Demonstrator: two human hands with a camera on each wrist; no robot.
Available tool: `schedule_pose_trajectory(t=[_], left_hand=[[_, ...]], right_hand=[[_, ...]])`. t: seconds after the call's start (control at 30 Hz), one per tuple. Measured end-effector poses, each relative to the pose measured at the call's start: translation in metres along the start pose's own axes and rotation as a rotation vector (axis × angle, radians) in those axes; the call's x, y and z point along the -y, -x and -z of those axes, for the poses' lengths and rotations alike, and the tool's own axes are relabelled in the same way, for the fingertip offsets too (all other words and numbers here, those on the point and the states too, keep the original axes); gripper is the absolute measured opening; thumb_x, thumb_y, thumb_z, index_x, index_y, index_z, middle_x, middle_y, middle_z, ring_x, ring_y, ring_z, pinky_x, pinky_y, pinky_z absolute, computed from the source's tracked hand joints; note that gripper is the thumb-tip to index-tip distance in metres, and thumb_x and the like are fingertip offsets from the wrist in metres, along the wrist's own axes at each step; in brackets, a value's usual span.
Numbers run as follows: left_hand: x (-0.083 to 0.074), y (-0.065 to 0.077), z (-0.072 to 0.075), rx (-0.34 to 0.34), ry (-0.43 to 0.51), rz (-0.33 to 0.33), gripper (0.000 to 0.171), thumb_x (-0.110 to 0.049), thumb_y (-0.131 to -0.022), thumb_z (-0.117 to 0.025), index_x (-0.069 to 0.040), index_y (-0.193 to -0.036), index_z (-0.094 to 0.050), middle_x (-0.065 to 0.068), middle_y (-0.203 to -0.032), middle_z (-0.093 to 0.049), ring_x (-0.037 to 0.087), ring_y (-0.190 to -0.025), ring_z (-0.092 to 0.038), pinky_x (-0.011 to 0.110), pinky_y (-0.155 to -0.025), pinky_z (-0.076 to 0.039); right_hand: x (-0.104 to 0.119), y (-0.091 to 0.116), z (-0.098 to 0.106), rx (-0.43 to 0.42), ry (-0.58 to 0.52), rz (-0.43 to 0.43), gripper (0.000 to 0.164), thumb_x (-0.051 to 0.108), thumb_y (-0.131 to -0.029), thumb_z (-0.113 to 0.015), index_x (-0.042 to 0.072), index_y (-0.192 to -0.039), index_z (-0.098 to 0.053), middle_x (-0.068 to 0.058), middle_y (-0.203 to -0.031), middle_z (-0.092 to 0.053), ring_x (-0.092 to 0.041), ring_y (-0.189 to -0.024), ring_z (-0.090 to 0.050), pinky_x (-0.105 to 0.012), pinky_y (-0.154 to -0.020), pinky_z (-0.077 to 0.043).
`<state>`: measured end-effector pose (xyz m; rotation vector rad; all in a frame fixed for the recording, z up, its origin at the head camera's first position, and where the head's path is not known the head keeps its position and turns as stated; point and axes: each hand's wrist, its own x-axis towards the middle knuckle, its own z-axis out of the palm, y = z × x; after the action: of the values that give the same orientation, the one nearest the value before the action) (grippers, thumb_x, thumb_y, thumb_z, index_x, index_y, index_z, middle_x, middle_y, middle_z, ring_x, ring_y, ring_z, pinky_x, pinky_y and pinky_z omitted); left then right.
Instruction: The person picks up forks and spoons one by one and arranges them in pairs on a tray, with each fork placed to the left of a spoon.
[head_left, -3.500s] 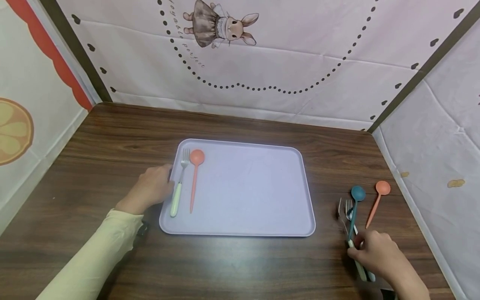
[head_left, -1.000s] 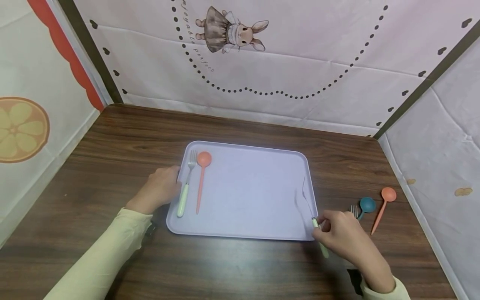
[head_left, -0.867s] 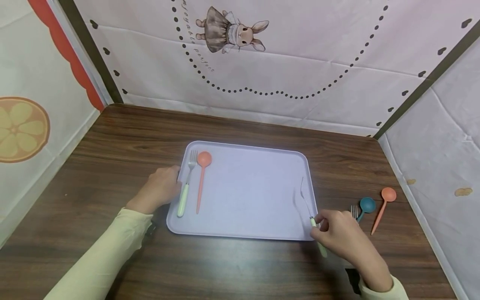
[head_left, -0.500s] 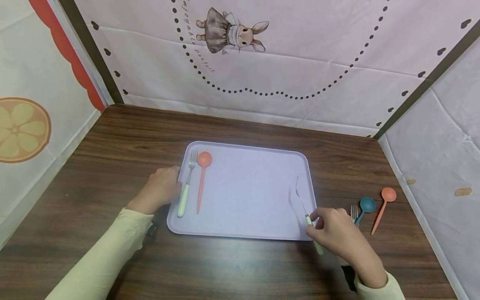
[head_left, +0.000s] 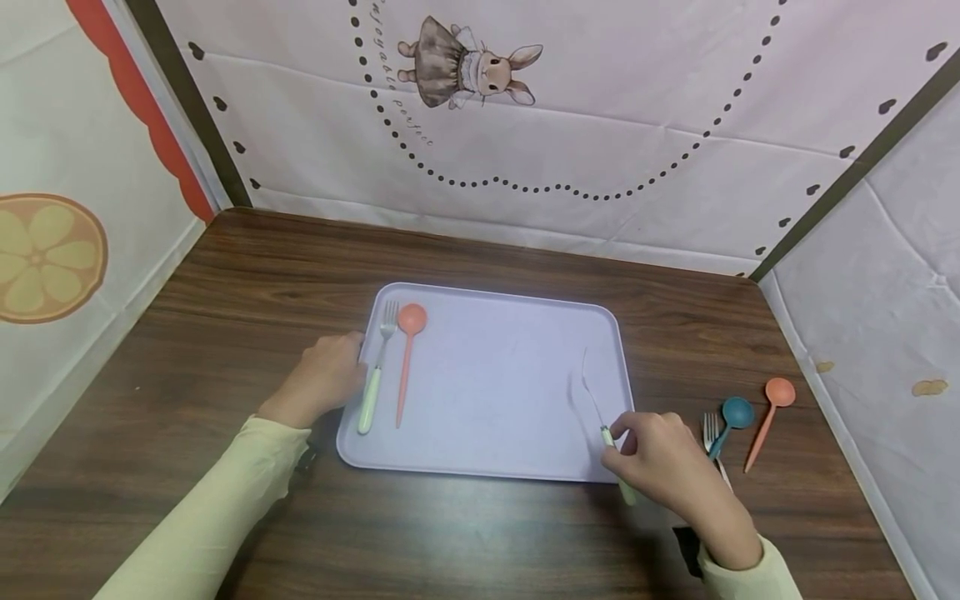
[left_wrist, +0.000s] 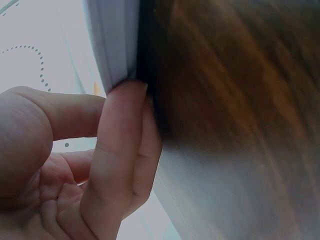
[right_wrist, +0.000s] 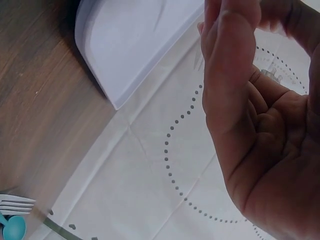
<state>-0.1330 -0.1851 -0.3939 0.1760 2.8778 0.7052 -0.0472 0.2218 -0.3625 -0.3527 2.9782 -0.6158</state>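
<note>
In the head view, my left hand (head_left: pixel 318 375) pinches the left edge of a pale lilac tray (head_left: pixel 495 383). In the left wrist view, the fingertips (left_wrist: pixel 125 100) press along that tray edge. A silver fork with a light green handle (head_left: pixel 369 404) lies at the tray's left side, beside an orange spoon (head_left: pixel 408 350). My right hand (head_left: pixel 663 458) pinches a second green-handled fork (head_left: pixel 627 493) between thumb and fingers. Its tines point away from me above the tray's right part, its shadow beside it. The handle end sticks out past the tray's front edge.
Right of the tray on the wooden table (head_left: pixel 480 533) lie a teal spoon (head_left: pixel 738 412), another fork (head_left: pixel 711 429) partly under it, and an orange spoon (head_left: pixel 780 392). Cloth-covered walls (head_left: pixel 570 150) close off the back and both sides.
My right hand has picked the green-handled fork out of the cutlery at the right and carried it left over the tray, still drifting left. My left hand has stayed at the tray edge.
</note>
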Motion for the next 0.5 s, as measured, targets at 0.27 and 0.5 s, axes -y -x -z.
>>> schedule_pose_trajectory(t=[0.27,0.5], left_hand=[[0.001,0.001,0.001,0.005,0.003,0.007,0.028,-0.002,-0.092,-0.054,0.013,-0.115,-0.058,0.021,-0.086,-0.060,0.034,-0.075,-0.057,0.052,-0.067,-0.052],[0.001,0.001,0.001,0.010,0.005,0.013,0.031,-0.003,-0.092,-0.053,0.014,-0.119,-0.057,0.022,-0.089,-0.061,0.034,-0.077,-0.059,0.053,-0.069,-0.053]], right_hand=[[0.007,-0.005,-0.002,0.039,-0.017,-0.031,0.014,0.014,-0.077,-0.073,0.008,-0.089,-0.075,0.004,-0.065,-0.065,-0.007,-0.057,-0.058,-0.031,-0.052,-0.049],[0.012,-0.010,-0.006,0.045,-0.035,-0.033,0.014,0.014,-0.079,-0.072,0.006,-0.090,-0.075,0.005,-0.064,-0.064,-0.006,-0.054,-0.055,-0.029,-0.049,-0.046]])
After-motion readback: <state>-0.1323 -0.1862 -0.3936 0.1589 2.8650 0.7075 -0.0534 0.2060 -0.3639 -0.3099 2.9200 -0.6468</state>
